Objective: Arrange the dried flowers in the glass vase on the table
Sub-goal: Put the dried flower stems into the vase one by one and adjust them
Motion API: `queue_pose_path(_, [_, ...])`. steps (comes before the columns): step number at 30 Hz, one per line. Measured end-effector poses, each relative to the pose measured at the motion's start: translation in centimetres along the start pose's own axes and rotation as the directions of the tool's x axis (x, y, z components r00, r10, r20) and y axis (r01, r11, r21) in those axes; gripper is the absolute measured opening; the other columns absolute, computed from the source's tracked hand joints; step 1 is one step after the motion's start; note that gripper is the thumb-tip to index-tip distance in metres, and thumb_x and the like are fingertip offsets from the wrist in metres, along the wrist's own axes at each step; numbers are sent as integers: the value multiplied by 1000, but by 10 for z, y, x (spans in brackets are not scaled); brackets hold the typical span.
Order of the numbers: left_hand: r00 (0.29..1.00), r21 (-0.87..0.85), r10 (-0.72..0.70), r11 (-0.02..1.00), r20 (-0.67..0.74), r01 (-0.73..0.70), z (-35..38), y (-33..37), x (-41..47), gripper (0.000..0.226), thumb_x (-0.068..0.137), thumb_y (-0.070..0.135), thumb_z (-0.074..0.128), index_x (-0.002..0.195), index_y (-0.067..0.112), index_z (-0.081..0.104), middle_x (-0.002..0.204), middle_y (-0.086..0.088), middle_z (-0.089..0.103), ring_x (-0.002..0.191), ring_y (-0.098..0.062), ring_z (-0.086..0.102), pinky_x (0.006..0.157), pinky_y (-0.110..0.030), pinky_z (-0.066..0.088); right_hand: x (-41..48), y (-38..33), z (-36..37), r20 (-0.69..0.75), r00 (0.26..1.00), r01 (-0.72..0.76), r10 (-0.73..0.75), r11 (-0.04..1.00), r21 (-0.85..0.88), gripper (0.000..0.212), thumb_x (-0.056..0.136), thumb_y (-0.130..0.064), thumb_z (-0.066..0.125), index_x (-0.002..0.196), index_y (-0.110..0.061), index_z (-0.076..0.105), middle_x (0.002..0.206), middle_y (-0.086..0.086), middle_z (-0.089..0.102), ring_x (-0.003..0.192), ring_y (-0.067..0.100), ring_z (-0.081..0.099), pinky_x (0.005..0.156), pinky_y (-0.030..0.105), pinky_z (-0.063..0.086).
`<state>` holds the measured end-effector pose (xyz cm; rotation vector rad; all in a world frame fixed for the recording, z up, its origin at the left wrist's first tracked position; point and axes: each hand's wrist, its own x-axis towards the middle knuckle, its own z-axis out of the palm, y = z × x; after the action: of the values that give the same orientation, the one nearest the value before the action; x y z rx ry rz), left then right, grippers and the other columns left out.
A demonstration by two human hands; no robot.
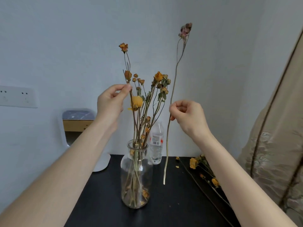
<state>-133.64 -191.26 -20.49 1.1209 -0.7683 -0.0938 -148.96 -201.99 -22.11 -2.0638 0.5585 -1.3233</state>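
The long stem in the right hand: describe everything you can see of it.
The long stem is thin, pale and dry-looking, slightly bowed, held near upright. It forks near the top and ends in a small cluster of faded pinkish-brown flowers. The right hand pinches it about midway. Its cut lower end ends over the black table, right of the glass vase, not in it.

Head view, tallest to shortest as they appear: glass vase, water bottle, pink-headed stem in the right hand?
1. pink-headed stem
2. glass vase
3. water bottle, though it is farther back and partly hidden, so unsure.
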Motion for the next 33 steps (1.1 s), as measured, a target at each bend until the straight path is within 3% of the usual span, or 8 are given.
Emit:
queue_pose_path(5, [1000, -48, -2, 999, -10, 2, -1, 6, 12, 12, 85, 33, 65, 93, 25, 68, 61, 7, 34, 46, -6, 28, 48, -18, 29, 0, -1, 4, 16, 1000, 5, -5, 1000, -18, 17, 86, -14, 57, 70, -21, 61, 55, -7, 61, 51, 0, 56, 53, 5, 43])
queue_pose_path(9, [1000, 16, -21, 1000, 3, 21, -3, -11, 8, 9, 85, 34, 64, 88, 27, 69, 62, 7, 34, 51, -9, 28, 48, -18, 29, -3, 2, 7, 16, 1000, -12, 12, 1000, -24, 16, 85, -14, 57, 71, -21, 61, 56, -6, 61, 58, 8, 58, 60, 15, 46])
queue_pose_path(12, [998, 49, -58, 997, 18, 57, -4, -30, 2, 16, 85, 33, 63, 96, 22, 69, 63, 5, 34, 54, -10, 30, 52, -20, 31, -6, 5, 10, 23, 1000, -16, 17, 999, -29, 18, 85, -15, 57, 70, -22, 60, 55, -7, 61, 58, 13, 57, 56, 16, 45])
queue_pose_path(19, [993, 153, -99, 984, 65, 88, -4, -59, -13, 4, 83, 33, 66, 79, 31, 68, 61, 6, 35, 51, -2, 38, 58, -16, 35, -10, 14, 15, 40, 998, -46, 46, 999, -18, 17, 86, -16, 58, 70, -22, 60, 54, -7, 61, 58, 11, 56, 48, 7, 43])
queue_pose_path(25, [976, 354, -95, 935, 195, 20, -10, -76, -23, 9, 81, 33, 67, 76, 27, 71, 59, 2, 33, 59, -13, 37, 63, -26, 36, -11, 19, 19, 47, 997, -59, 59, 998, -15, 16, 86, -16, 57, 71, -21, 60, 55, -6, 60, 56, 10, 56, 49, 8, 43])
queue_pose_path(29, [959, 496, -129, 868, 253, -14, -19, -80, -30, 10, 79, 27, 71, 80, 18, 74, 55, 11, 44, 60, -7, 42, 58, -21, 33, -11, 20, 21, 40, 997, -62, 63, 998, -21, 16, 86, -15, 57, 72, -21, 60, 55, -7, 61, 56, 8, 56, 53, 10, 44])
queue_pose_path(33, [961, 572, -72, 814, 265, -97, -29, -83, -36, 7, 79, 25, 70, 85, 22, 74, 63, 5, 47, 62, -8, 43, 56, -19, 33, -5, 17, 23, 9, 999, -54, 54, 999, 7, 18, 86, -13, 57, 70, -23, 60, 55, -7, 61, 58, 13, 57, 57, 18, 44])
